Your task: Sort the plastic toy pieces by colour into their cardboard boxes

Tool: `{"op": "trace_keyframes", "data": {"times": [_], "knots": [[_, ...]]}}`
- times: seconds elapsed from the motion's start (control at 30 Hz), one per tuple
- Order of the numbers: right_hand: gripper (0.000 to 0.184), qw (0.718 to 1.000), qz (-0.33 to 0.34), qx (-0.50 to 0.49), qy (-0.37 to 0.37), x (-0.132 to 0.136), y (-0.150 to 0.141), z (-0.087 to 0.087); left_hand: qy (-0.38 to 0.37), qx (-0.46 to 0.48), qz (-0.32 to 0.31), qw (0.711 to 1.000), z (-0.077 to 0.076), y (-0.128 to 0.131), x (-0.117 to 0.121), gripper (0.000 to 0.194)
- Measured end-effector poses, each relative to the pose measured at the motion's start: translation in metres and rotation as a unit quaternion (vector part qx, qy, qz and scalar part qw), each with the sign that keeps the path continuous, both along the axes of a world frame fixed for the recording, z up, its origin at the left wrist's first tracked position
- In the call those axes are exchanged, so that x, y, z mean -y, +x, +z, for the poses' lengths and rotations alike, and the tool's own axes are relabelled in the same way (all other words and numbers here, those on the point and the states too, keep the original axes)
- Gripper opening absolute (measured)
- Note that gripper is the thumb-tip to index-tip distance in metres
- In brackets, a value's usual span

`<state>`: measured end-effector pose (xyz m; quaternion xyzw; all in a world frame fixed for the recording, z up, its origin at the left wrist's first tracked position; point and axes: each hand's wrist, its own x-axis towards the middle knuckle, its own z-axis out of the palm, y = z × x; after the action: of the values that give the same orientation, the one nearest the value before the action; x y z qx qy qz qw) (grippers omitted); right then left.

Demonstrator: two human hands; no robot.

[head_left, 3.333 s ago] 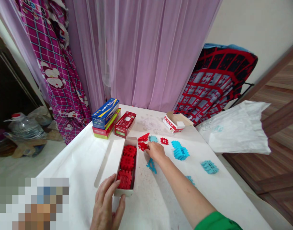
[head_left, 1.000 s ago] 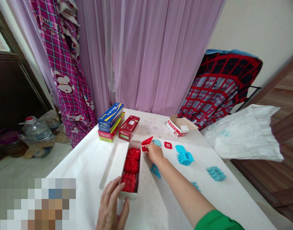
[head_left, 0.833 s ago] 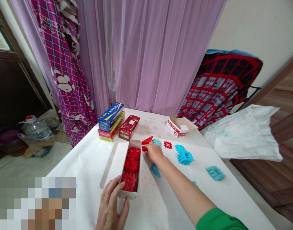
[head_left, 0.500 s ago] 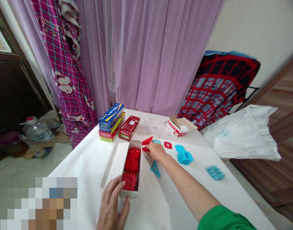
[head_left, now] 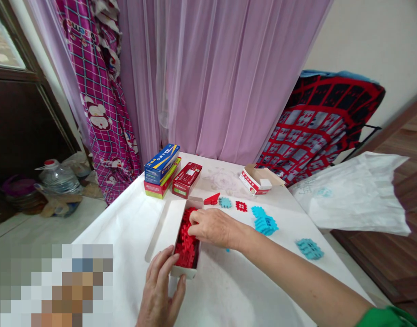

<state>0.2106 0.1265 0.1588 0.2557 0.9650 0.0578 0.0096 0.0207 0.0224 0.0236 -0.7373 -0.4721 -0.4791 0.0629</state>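
Observation:
An open white box (head_left: 183, 273) full of red plastic interlocking blocks (head_left: 185, 260) lies lengthwise in front of me, its lid flap folded out to the left. My left hand (head_left: 161, 284) grips the near end, fingers on the left edge and thumb at the front wall. Over the middle of the box, my right hand (head_left: 215, 227) has its fingers closed on a red interlocking block (head_left: 187, 236), partly hidden by the fingers. Beyond this hand lie a red triangular piece (head_left: 211, 199), a pale blue square block (head_left: 225, 202) and a red square block (head_left: 241, 206).
Bright blue blocks (head_left: 265, 225) and a teal stack (head_left: 310, 248) sit to the right. At the back are a blue box (head_left: 161, 162) on other boxes, a dark red box (head_left: 186, 180) and an open carton (head_left: 251, 184). A white plastic bag (head_left: 358, 195) hangs beside the table's right edge.
My right hand has moved from the loose red pieces beyond the box back over the box, with a red block in its fingers. My left hand stays at the box's near end.

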Motion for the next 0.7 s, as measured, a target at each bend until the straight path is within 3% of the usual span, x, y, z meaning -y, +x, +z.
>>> {"op": "trace_keyframes", "data": {"times": [0.1,0.23,0.4,0.47,0.53,0.6,0.7], "knots": [[0.02,1.0,0.013,-0.007,-0.024,-0.005,0.002,-0.002,-0.001,-0.005,0.0,1.0,-0.001,0.0,0.0,0.042],[0.033,0.993,-0.062,-0.098,-0.037,-0.016,0.026,0.005,-0.005,-0.004,-0.01,1.0,-0.003,-0.001,0.0,0.043],[0.035,0.952,-0.253,-0.173,0.007,-0.05,0.073,0.004,-0.003,-0.001,-0.012,1.0,-0.007,-0.003,0.0,0.044],[0.038,0.917,-0.362,-0.164,0.022,-0.067,0.089,-0.005,-0.002,-0.003,-0.013,1.0,-0.008,-0.004,0.0,0.044],[0.043,0.893,-0.429,-0.136,0.002,-0.082,0.098,-0.018,-0.002,-0.004,-0.012,1.0,-0.01,-0.005,0.0,0.044],[0.051,0.898,-0.427,-0.103,-0.035,-0.093,0.101,-0.033,-0.006,-0.008,-0.012,1.0,-0.011,-0.005,-0.001,0.045],[0.056,0.927,-0.364,-0.055,-0.075,-0.103,0.093,-0.056,0.007,-0.013,-0.012,1.0,-0.013,-0.006,-0.004,0.046]]}}
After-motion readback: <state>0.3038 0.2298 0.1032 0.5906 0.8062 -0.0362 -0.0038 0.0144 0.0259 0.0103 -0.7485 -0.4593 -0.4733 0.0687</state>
